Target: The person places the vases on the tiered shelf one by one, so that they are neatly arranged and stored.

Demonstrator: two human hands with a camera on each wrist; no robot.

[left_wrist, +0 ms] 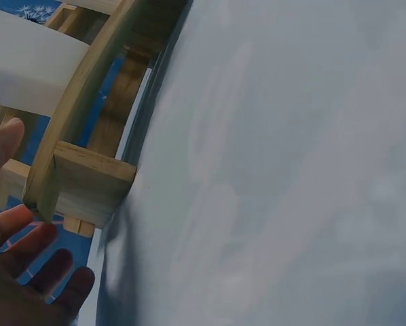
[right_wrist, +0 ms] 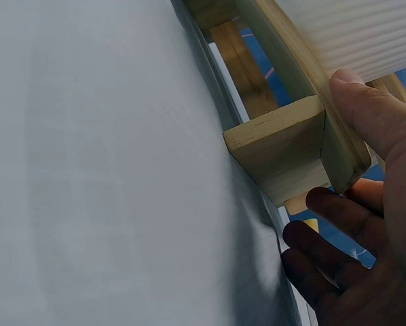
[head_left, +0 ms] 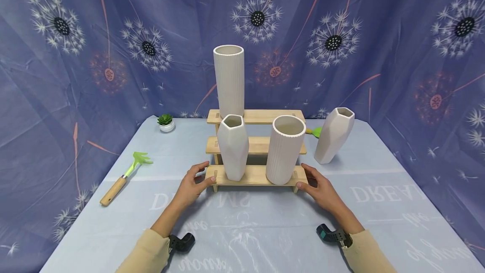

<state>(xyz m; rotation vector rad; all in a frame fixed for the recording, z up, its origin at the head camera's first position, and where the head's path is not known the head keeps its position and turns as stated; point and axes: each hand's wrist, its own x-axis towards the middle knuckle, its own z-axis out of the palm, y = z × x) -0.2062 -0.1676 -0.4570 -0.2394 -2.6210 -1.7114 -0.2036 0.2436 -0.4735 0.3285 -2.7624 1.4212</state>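
A three-tier wooden display stand stands mid-table. My left hand grips the left end of its lowest shelf, thumb over the top; in the left wrist view the fingers curl around that end. On the right end, my right hand holds the same shelf, its thumb on top and fingertips by the underside. A faceted white vase and a wide ribbed white vase stand on the lowest shelf. One tall ribbed vase is on the top shelf; the middle shelf's visible part is bare.
Another faceted white vase stands on the table right of the stand. Behind it lies a green-bladed tool, partly hidden. At left are a green hand rake with a wooden handle and a small potted succulent. A blue patterned cloth hangs behind.
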